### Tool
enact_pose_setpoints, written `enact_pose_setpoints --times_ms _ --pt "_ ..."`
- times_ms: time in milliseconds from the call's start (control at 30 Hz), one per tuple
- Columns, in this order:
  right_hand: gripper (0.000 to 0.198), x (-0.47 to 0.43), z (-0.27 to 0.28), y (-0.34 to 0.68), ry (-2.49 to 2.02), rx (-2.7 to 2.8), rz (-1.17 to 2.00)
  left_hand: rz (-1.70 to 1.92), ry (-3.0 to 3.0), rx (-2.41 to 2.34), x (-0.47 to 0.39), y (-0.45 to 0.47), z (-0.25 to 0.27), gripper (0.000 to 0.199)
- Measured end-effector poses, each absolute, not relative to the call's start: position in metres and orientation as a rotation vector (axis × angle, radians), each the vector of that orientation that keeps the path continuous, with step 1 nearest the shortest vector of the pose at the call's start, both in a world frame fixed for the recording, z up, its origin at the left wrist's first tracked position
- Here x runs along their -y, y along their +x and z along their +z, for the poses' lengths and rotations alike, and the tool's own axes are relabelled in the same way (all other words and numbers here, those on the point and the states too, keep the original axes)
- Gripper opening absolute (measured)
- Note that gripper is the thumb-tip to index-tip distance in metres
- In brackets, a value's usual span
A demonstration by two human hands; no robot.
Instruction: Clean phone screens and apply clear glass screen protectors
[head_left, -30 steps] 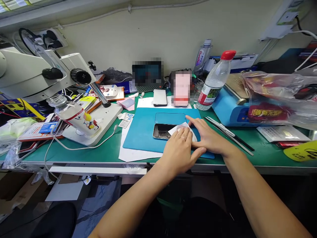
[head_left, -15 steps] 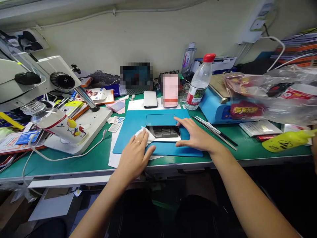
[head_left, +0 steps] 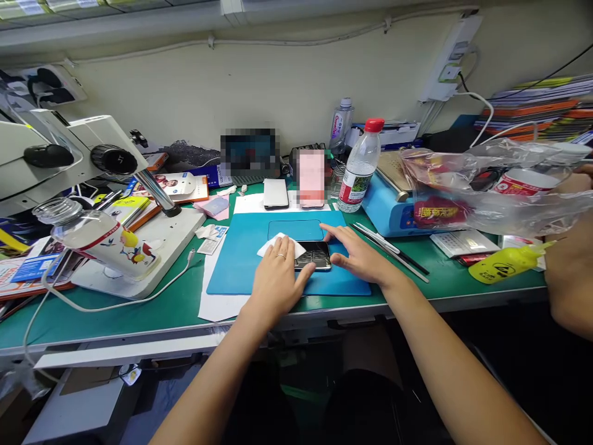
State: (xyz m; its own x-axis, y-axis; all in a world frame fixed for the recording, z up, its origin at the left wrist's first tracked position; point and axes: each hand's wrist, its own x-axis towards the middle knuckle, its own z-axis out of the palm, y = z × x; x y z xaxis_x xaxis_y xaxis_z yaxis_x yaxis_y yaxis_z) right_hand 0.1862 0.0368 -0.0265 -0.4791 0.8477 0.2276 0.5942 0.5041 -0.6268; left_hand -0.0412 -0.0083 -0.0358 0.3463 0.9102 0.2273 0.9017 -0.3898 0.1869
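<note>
A phone with its dark inside exposed lies on the blue mat. My left hand presses a white tissue down over the phone's left part, fingers flat and thumb apart. At the phone's right end is my right hand, its thumb and forefinger spread, the thumb close to the phone's edge. Just beyond the phone lies a thin dark-edged clear panel, and the right forefinger tip is at its right corner. Whether that finger touches the panel I cannot tell.
A microscope stand and glass jar occupy the left. Behind the mat are a white phone and a red-capped bottle. Tweezers, a blue machine and a yellow bottle stay right. Another person's arm shows there.
My left hand has slid the tissue rightward from the phone's left end, covering more of it. My right hand stays by the phone's right end. The camera view has shifted, and another person's arm appears.
</note>
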Motion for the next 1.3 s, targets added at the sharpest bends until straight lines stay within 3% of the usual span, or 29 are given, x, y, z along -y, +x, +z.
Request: enact_pose_setpoints --times_ms 167,300,633,967,1300 --pt "0.102 -0.037 -0.026 0.185 -1.156 2.158 0.645 0.488 2.563 -1.562 0.014 0.009 -0.033 0.083" --pt "0.101 -0.037 -0.026 0.186 -1.167 2.136 0.668 0.507 2.552 -1.535 0.020 0.017 -0.034 0.080" --pt "0.096 -0.036 -0.023 0.186 -1.178 2.170 0.662 0.438 2.619 -1.541 0.060 -0.050 -0.035 0.070" --pt "0.094 -0.034 -0.020 0.186 -1.235 2.141 0.750 0.305 2.506 -1.684 0.026 -0.097 -0.030 0.065" --pt "0.103 -0.039 -0.028 0.187 -1.219 2.088 0.690 0.385 2.605 -1.606 0.005 0.008 -0.029 0.076"
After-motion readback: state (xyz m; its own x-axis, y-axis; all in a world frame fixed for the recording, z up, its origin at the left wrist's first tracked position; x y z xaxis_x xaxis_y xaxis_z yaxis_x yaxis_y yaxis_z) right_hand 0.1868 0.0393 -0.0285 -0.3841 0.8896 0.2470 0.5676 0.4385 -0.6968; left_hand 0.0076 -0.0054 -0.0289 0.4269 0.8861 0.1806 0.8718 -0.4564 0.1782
